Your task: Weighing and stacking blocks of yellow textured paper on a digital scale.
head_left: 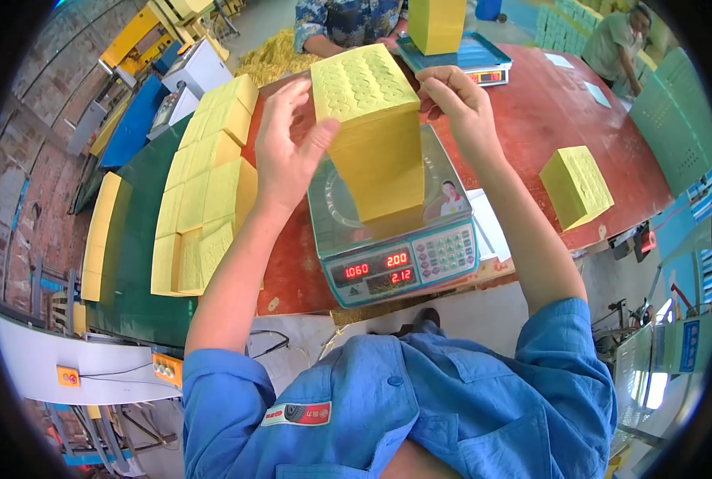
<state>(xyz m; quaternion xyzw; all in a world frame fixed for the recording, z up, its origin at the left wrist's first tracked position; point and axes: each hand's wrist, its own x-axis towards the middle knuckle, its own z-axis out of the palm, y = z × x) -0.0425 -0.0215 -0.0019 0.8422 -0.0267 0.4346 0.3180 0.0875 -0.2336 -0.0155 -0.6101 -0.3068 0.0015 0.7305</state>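
Your left grip (286, 148) is spread beside the yellow stack (377, 160); your right grip (464, 112) curls by its top, whether pinching I cannot tell. Between them the stack stands on the lit scale (408, 263): weighing seems under way, taking it off left to do.

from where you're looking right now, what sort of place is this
Probably a workshop or small factory: a digital scale sits under a tall yellow stack, yellow blocks stand in rows to the left, and a second scale is across the red table.
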